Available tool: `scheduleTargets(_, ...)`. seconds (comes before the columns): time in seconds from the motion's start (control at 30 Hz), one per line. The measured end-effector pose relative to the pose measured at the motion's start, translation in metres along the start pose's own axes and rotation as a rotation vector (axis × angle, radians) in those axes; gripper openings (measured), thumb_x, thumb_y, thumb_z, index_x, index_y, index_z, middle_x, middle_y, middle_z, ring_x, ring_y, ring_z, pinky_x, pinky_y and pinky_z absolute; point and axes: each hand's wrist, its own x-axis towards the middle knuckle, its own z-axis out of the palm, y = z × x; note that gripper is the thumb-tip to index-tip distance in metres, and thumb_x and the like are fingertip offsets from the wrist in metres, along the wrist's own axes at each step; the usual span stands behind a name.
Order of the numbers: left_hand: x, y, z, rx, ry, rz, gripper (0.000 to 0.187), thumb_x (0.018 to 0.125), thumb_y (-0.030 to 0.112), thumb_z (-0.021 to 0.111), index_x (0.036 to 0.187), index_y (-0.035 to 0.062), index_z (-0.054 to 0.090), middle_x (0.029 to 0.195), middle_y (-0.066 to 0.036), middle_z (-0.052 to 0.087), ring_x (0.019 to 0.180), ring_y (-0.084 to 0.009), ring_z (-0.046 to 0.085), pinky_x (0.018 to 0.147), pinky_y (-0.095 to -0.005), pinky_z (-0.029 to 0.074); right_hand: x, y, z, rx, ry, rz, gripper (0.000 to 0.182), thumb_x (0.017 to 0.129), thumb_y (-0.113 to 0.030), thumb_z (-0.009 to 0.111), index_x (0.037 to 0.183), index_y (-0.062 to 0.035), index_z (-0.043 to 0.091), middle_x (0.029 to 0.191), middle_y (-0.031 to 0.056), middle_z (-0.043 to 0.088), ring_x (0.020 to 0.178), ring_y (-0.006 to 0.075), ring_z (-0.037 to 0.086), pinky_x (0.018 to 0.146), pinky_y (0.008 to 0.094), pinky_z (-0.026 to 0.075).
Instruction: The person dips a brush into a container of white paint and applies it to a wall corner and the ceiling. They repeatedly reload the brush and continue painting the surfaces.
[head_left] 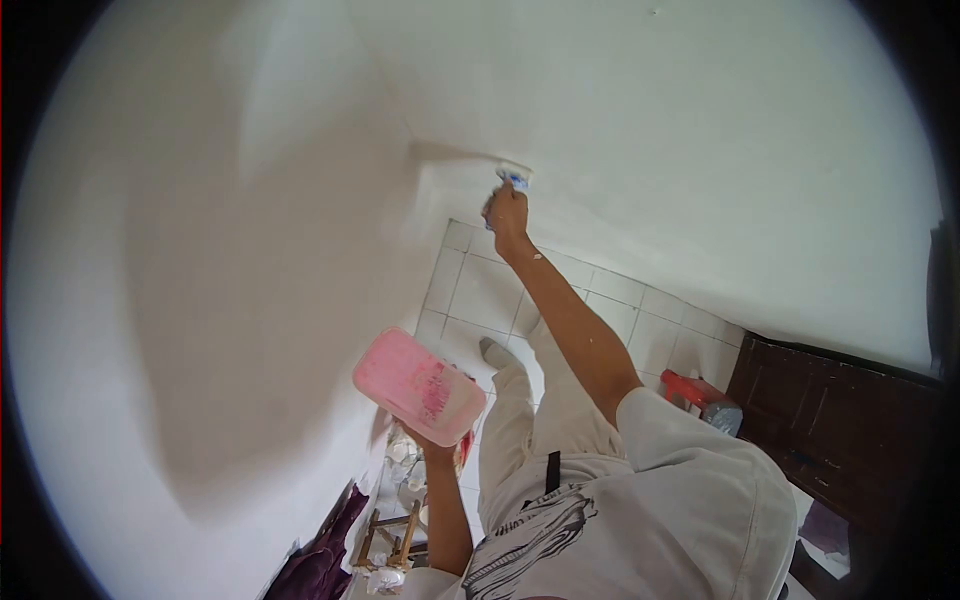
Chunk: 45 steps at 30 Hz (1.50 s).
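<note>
My right hand [508,212] is closed around the handle of a paintbrush [514,172] with a wide pale head and blue-and-white markings. Its head is up against the white wall [680,150], close to the corner. Lower down, my left hand [428,440] grips a pink plastic tub [392,372] from below, with its fingers mostly hidden. The tub is tilted, showing whitish smears and darker pink marks inside. Small white specks dot my right forearm.
Pale floor tiles [485,290] run beneath me. A wooden stool [395,535] and dark purple cloth [320,550] are at lower left. To the right stand a red plastic stool [690,388] and a dark wooden cabinet [830,410]. Another wall [250,330] rises on the left.
</note>
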Motion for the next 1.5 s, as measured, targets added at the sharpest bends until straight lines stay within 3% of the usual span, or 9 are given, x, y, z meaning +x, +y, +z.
scheduleTargets(0.23,0.003,-0.019,-0.013,-0.256,-0.158,-0.256,0.078,0.085,0.068,0.041,0.139,0.0116,0.037,0.131,-0.015,0.049,0.118,-0.0362,0.050,0.099,-0.0561,0.041,-0.051,-0.040,-0.025,-0.125,-0.177,-0.895,0.041,0.104,-0.035,0.032,0.077,-0.0049,0.041,0.054,0.0001,0.039,0.040,0.0073,0.035,0.038,0.0234,0.030)
scheduleTargets(0.4,0.001,-0.025,-0.030,-0.266,-0.022,-0.214,0.076,0.085,0.065,0.044,0.136,0.0084,0.040,0.127,-0.017,0.053,0.115,-0.0364,0.052,0.097,-0.0557,0.042,0.026,0.095,-0.042,-0.338,-0.014,-0.795,0.045,0.104,-0.034,0.031,0.072,-0.0042,0.043,0.054,0.0030,0.044,0.045,0.0111,0.041,0.042,0.0270,0.032)
scheduleTargets(0.57,0.001,-0.006,-0.030,-0.287,-0.012,-0.245,0.073,0.087,0.064,0.043,0.135,0.0088,0.041,0.126,-0.016,0.053,0.115,-0.0362,0.053,0.097,-0.0554,0.043,-0.014,0.093,-0.013,-0.120,0.091,0.191,0.049,0.102,-0.034,0.032,0.069,-0.0019,0.049,0.051,0.0135,0.049,0.048,0.0220,0.055,0.047,0.0377,0.041)
scheduleTargets(0.7,0.008,0.007,-0.017,-0.367,-0.173,-0.248,0.071,0.088,0.063,0.040,0.135,0.0088,0.042,0.125,-0.016,0.054,0.113,-0.0359,0.053,0.096,-0.0555,0.043,-0.070,-0.014,0.019,0.089,-0.059,-0.136,0.045,0.102,-0.038,0.033,0.072,-0.0060,0.043,0.051,0.0027,0.042,0.044,0.0121,0.044,0.038,0.0285,0.032)
scheduleTargets(0.8,0.012,0.009,-0.012,-0.299,-0.142,-0.274,0.070,0.089,0.062,0.039,0.134,0.0080,0.042,0.123,-0.016,0.055,0.112,-0.0359,0.054,0.096,-0.0557,0.044,-0.092,-0.028,0.024,-0.159,-0.064,-0.711,0.043,0.104,-0.030,0.030,0.072,-0.0034,0.039,0.053,0.0009,0.035,0.046,0.0095,0.038,0.039,0.0279,0.030)
scheduleTargets(1.03,0.010,0.014,-0.005,-0.251,-0.250,-0.230,0.078,0.086,0.068,0.042,0.138,0.0101,0.038,0.130,-0.013,0.052,0.119,-0.0352,0.050,0.101,-0.0549,0.040,0.026,0.131,-0.030,-0.423,0.182,-0.574,0.050,0.102,-0.039,0.033,0.067,-0.0043,0.044,0.051,0.0013,0.039,0.049,0.0119,0.037,0.046,0.0319,0.032)
scheduleTargets(1.1,0.016,0.008,-0.012,-0.270,-0.208,-0.191,0.071,0.088,0.063,0.042,0.134,0.0084,0.042,0.124,-0.015,0.055,0.113,-0.0348,0.054,0.097,-0.0550,0.043,0.016,0.138,-0.048,-0.213,0.058,0.307,0.047,0.101,-0.042,0.037,0.068,-0.0087,0.048,0.050,0.0002,0.041,0.044,0.0110,0.037,0.043,0.0306,0.032)
scheduleTargets(1.27,0.022,-0.004,-0.043,-0.321,-0.103,-0.171,0.068,0.088,0.060,0.043,0.131,0.0074,0.044,0.121,-0.015,0.056,0.110,-0.0348,0.054,0.096,-0.0545,0.043,-0.099,0.061,-0.122,-0.249,-0.532,-0.124,0.043,0.100,-0.041,0.043,0.073,-0.0089,0.051,0.051,-0.0045,0.039,0.039,0.0072,0.034,0.039,0.0253,0.027)
scheduleTargets(1.5,-0.017,0.021,0.058,-0.511,-0.588,-0.291,0.064,0.086,0.050,0.054,0.131,0.0064,0.044,0.123,-0.014,0.052,0.110,-0.0380,0.051,0.091,-0.0524,0.046,-0.254,-0.052,-0.245,-0.615,-0.505,-0.288,0.028,0.094,-0.026,0.059,0.083,-0.0010,0.062,0.053,-0.0044,0.040,0.050,0.0033,0.033,0.045,0.0252,0.026)
